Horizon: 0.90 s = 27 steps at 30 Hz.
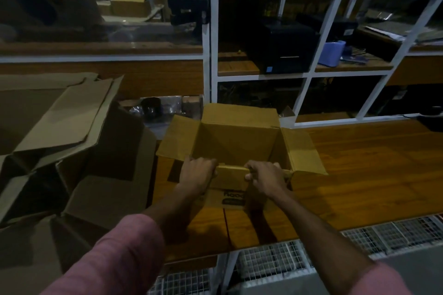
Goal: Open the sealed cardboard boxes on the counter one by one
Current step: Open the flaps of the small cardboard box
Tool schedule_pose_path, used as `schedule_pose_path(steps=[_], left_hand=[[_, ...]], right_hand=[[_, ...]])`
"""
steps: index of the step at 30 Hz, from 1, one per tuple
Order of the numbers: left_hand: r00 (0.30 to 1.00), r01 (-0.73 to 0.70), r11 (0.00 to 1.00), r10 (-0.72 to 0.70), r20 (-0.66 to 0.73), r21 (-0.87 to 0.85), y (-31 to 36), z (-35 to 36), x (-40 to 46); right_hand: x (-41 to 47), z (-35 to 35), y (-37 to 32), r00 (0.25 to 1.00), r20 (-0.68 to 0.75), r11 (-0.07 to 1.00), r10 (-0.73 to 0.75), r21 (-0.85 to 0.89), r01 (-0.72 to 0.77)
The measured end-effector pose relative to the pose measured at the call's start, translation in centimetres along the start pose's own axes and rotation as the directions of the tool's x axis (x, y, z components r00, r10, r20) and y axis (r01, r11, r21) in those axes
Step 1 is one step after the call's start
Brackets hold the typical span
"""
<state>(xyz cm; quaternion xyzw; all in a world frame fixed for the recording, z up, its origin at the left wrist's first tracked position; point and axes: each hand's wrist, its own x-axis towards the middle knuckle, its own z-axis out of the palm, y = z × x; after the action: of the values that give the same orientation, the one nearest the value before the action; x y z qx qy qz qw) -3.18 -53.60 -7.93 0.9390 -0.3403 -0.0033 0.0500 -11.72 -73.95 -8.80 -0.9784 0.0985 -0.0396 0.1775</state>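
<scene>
A: What sits at the left of the frame?

B: A heap of opened boxes, flaps up, on the left end of the counter.

A: And the centre?

B: The box stands on the counter, mid-frame. Its top is open: the left flap and right flap splay outward, and the far flap stands up. The inside looks bare.

A: The hands?

B: Both are on the near flap, which is folded toward the person. The left hand has its fingers curled over the flap's left part. The right hand is closed on the right part, thumb and fingers pinching the edge.

A: Further right?

B: Bare wooden counter. Behind it, at upper right, a white frame of glass panes with a black printer beyond.
</scene>
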Motion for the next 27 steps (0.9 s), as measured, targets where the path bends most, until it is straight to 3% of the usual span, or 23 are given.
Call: schedule_pose_path(steps=[5, 8, 13, 20, 27], left_hand=[[0.999, 0.016, 1.0, -0.016, 0.029, -0.025, 0.2, -0.3, 0.2], [0.993, 0.109, 0.994, -0.107, 0.056, -0.032, 0.4, -1.2, 0.7], [0.917, 0.347, 0.933, -0.36, -0.172, -0.1, -0.9, -1.8, 2.3], [0.839, 0.54, 0.777, -0.53, 0.125, -0.324, -2.2, -1.9, 3.9], [0.802, 0.544, 0.712, -0.597, 0.026, -0.444, -2.8, 0.0, 3.7]], right_hand=[[0.4, -0.1, 0.8, 0.999, 0.029, 0.999, -0.032, 0.016, 0.032], [0.5, -0.2, 1.1, 0.997, 0.043, 0.997, -0.069, -0.014, 0.07], [0.4, -0.3, 1.6, 0.993, 0.091, 0.997, -0.075, 0.043, 0.072], [0.4, -0.2, 1.8, 0.995, 0.056, 0.995, -0.084, 0.067, 0.08], [0.5, 0.9, 1.4, 0.994, -0.065, 0.996, -0.091, -0.008, 0.091]])
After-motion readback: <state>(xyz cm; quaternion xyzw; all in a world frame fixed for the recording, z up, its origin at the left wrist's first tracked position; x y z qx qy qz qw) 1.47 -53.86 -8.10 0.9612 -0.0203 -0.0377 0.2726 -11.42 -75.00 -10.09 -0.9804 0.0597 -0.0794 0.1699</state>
